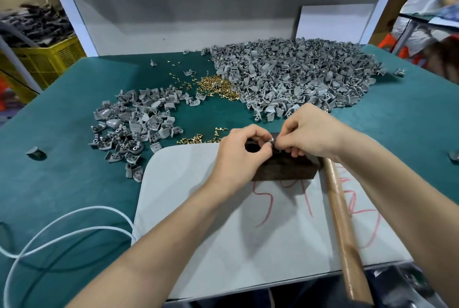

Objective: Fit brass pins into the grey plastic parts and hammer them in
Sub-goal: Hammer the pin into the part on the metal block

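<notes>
We work at a green table, and the largest thing on it is the big heap of grey plastic parts at the back right, with a smaller heap spread out to the left. Nearest us lies a white board marked with red scribble, and on its right side a hammer rests untouched, its wooden handle pointing back toward us. A dark block sits on the far part of the board, under our hands. Between the two heaps we see a pile of brass pins, and a few loose pins lie just beyond the board's far edge. Our left hand and right hand meet above the block, both with fingers curled in tight, pinching one small grey part between them. We cannot see whether a pin is already in the right fingertips or seated in the part; it is too small and hidden. We judge this to be the fitting step. Next, we think, the part must go down on the block with the pin upright, the left hand steadying it while the right lets go and takes up the hammer.
</notes>
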A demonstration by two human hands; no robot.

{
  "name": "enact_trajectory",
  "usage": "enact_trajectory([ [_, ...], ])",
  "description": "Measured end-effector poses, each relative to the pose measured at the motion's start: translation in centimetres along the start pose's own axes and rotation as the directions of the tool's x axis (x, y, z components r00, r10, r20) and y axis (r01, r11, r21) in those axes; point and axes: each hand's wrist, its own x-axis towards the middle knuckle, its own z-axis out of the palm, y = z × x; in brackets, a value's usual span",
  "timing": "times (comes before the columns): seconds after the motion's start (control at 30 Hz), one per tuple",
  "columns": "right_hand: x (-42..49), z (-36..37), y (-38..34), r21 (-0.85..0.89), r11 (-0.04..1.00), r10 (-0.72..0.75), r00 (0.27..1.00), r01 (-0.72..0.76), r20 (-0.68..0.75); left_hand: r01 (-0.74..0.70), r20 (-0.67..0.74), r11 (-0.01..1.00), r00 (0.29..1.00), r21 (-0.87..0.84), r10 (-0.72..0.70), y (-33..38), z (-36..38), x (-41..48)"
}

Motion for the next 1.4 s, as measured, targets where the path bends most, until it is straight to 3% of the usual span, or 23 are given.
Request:
enact_trajectory([
  [0.5,0.3,0.0,1.1,0.171,0.985,0.011,1.0,-0.012,0.011,0.039,0.009,0.997,0.999,-0.067,-0.039,0.1,0.0,-0.2],
  [0.97,0.3,0.1,1.2,0.224,0.973,0.052,0.999,-0.054,0.013,0.047,-0.006,0.993,0.999,-0.104,-0.048,-0.1,0.1,-0.5],
  [1.1,-0.5,0.4,0.8,0.216,0.976,0.002,1.0,-0.004,0.013,0.056,-0.028,0.988,0.998,-0.143,-0.061,-0.3,0.4,-0.7],
  [1.17,-1.2,-0.4,1.4,0.308,0.951,-0.003,1.0,0.012,-0.03,0.031,-0.028,0.99,0.999,-0.137,-0.035,-0.5,0.7,-1.0],
  [1.2,-1.4,-1.1,2.1,0.33,0.944,0.04,0.992,0.002,-0.121,0.017,-0.025,0.992,0.999,-0.128,-0.021,-0.7,0.8,-1.0],
  [1.23,-1.4,-2.0,3.2,0.259,0.965,0.108,0.958,-0.038,-0.264,0.011,-0.032,0.993,0.999,-0.12,-0.015,-0.8,0.9,-1.0],
  [1.27,-1.4,-2.8,4.4,0.078,0.986,0.166,0.9,-0.147,-0.404,0.012,-0.048,0.994,0.999,-0.113,-0.017,-0.9,1.0,-0.9],
  [1.3,-1.5,-3.0,5.4,-0.151,0.935,0.212,0.846,-0.322,-0.49,0.018,-0.069,0.994,0.997,-0.103,-0.025,-1.1,1.0,-0.7],
  [1.37,-1.9,-1.9,6.6,-0.403,0.768,0.276,0.825,-0.498,-0.493,0.045,-0.094,0.995,0.994,-0.087,-0.053,-1.4,1.1,-0.5],
  [1.4,-1.9,-0.9,7.0,-0.401,0.763,0.295,0.825,-0.507,-0.481,0.06,-0.09,0.994,0.994,-0.089,-0.068,-1.5,1.1,-0.4],
])
